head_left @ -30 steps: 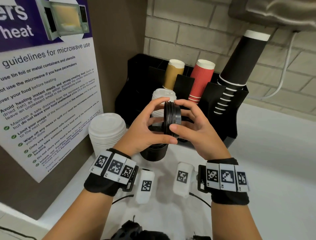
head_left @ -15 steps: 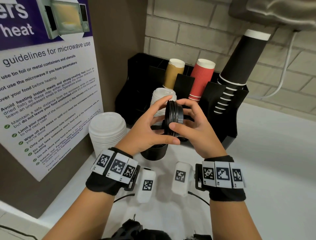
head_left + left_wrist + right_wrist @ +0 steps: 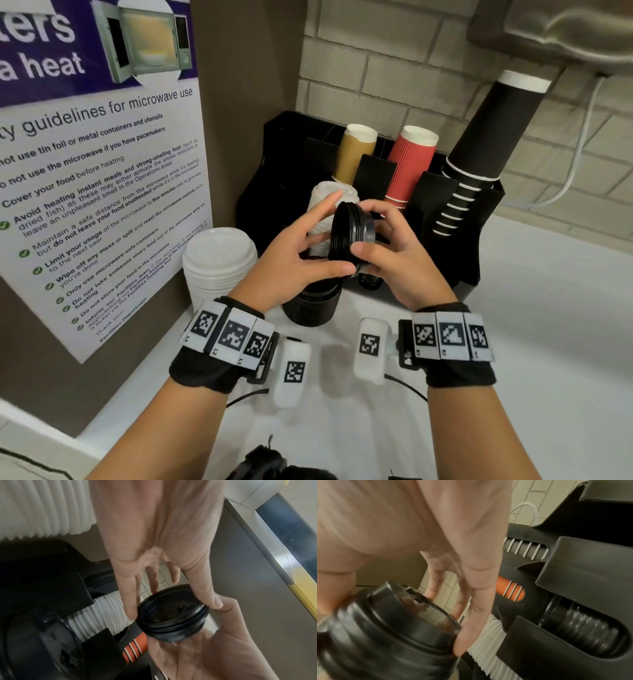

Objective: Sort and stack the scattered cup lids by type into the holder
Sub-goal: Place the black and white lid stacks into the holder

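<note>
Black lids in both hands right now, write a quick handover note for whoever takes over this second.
Left hand: thumb and fingertips grip the small stack of black plastic cup lids, held on edge.
Right hand: grips the same stack from the other side.
Black slotted holder: white ribbed lids and black lids already lie in its front slots.
On the counter: a white domed lid stack and a black lid stack.
Left: slot the held stack, then both counter stacks.
</note>
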